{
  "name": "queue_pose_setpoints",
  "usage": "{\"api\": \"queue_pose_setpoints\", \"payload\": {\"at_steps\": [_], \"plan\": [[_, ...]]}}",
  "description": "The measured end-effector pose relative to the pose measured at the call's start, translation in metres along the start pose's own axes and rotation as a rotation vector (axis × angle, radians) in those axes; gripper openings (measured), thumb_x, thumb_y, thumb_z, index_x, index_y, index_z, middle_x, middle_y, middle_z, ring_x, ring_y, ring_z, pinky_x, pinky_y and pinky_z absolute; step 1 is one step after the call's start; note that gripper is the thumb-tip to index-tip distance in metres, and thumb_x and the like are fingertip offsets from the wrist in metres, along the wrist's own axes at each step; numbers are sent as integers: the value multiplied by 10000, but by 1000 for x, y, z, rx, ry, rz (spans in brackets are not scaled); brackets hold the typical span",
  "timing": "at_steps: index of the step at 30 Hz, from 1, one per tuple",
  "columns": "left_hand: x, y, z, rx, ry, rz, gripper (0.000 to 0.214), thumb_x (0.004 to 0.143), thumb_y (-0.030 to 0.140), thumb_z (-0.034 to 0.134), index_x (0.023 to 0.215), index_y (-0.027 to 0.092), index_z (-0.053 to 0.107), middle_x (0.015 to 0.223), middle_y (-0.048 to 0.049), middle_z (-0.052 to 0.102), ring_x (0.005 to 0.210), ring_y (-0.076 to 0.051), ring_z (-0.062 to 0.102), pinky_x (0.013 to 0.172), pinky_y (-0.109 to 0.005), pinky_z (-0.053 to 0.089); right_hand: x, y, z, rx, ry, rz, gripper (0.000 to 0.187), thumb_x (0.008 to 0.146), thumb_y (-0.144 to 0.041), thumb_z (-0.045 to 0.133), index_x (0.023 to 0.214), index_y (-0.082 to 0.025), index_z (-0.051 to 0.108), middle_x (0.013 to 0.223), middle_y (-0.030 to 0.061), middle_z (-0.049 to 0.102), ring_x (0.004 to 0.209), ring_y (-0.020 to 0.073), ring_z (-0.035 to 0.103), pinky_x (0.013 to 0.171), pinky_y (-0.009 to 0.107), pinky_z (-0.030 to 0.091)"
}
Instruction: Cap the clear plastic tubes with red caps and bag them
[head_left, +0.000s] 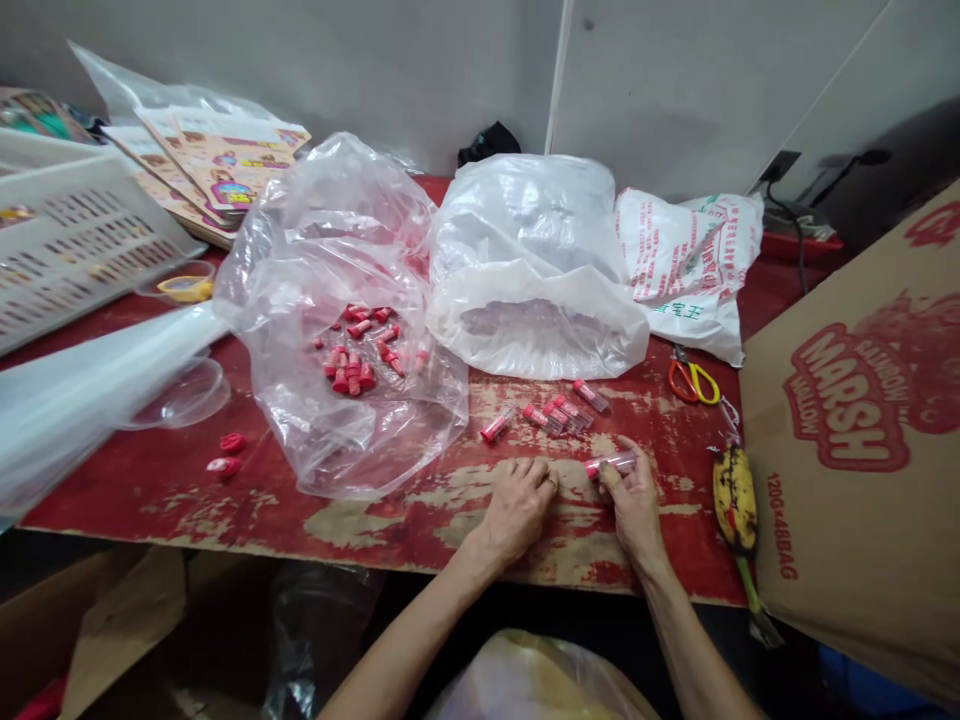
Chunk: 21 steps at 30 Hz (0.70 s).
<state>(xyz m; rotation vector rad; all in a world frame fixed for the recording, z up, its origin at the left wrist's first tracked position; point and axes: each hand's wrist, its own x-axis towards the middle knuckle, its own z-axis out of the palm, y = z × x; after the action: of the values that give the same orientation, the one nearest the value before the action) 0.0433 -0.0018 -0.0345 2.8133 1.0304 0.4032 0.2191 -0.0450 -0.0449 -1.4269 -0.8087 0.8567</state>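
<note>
My right hand (pixel 630 500) is closed around a small clear tube with a red cap (pixel 615 464), held just above the worn red tabletop (pixel 390 530). To its left, my left hand (pixel 521 505) rests on the table with its fingers curled in; whatever they may hold is hidden. Just beyond both hands lie several similar red-capped tubes (pixel 559 415). A clear plastic bag (pixel 337 260) spreads to the left, with several small red pieces (pixel 352 370) in it. Two loose red pieces (pixel 225 455) lie farther left.
Behind the tubes stands a translucent white bag (pixel 525 260), beside a printed white bag (pixel 686 260). Scissors (pixel 690 380) and a spotted banana (pixel 735 500) lie near a large cardboard box (pixel 862 430) on the right. A white plastic basket (pixel 82 230) stands at the left.
</note>
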Motion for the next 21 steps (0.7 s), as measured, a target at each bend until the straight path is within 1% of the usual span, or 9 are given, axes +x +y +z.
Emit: {"api": "queue_pose_setpoints", "payload": {"at_steps": [5,8,10,12,14,16,18,19,21], "plan": [[-1,2,2,138,-115,62,284,852,182,491,1114,118,578,1071,-138,562,956,-257,496,756,-399,411,-3,3,3,-8,-9,-13,570,786,-369,630,1295,-235,409,794,-32,575,616,103,512,573,221,432],[-2,1,0,40,-127,36,320,830,151,491,1135,121,583,1106,-149,563,976,-267,501,788,-423,413,-4,5,4,-48,-28,-24,590,777,-364,641,1302,-222,411,817,-16,589,696,126,553,641,251,463],[-4,-2,-3,-217,-60,-73,306,824,109,459,1077,152,625,1054,-127,592,970,-249,513,828,-425,413,-5,6,3,-51,-29,-25,596,773,-364,646,1302,-218,415,805,-16,591,681,127,555,629,253,468],[-9,-5,-7,-637,77,-291,297,832,109,432,1000,181,665,986,-94,621,943,-213,539,849,-392,424,-5,6,1,-20,-13,-12,581,783,-375,639,1299,-225,418,786,-24,585,621,111,536,581,236,459],[-15,-10,-13,-1138,195,-568,245,811,153,481,934,191,690,899,-58,645,821,-165,572,779,-326,455,-5,4,0,18,0,13,553,803,-398,617,1296,-237,425,756,-37,573,561,95,509,531,216,440],[-21,-14,-20,-1604,229,-775,175,730,192,600,872,177,702,813,-30,656,686,-125,573,662,-263,461,-7,-1,2,17,-18,40,534,823,-429,584,1300,-241,432,730,-38,570,531,94,498,496,209,422],[-27,-17,-29,-1922,225,-869,183,638,196,704,814,146,706,770,-28,662,632,-107,581,594,-226,455,-10,-10,9,-45,-64,53,537,830,-451,561,1307,-233,443,741,-19,589,538,106,512,499,223,431],[-31,-18,-33,-2016,230,-885,206,613,203,740,803,133,705,770,-37,669,639,-110,598,586,-220,462,-12,-15,13,-97,-97,47,543,830,-459,554,1311,-229,448,762,-5,603,550,114,523,517,238,446],[-43,-16,-40,-2097,264,-910,251,592,227,783,803,117,701,772,-52,681,650,-123,630,577,-216,480,-19,-26,24,-227,-161,-3,547,828,-473,545,1307,-220,469,822,26,631,609,141,556,591,288,483]]}}
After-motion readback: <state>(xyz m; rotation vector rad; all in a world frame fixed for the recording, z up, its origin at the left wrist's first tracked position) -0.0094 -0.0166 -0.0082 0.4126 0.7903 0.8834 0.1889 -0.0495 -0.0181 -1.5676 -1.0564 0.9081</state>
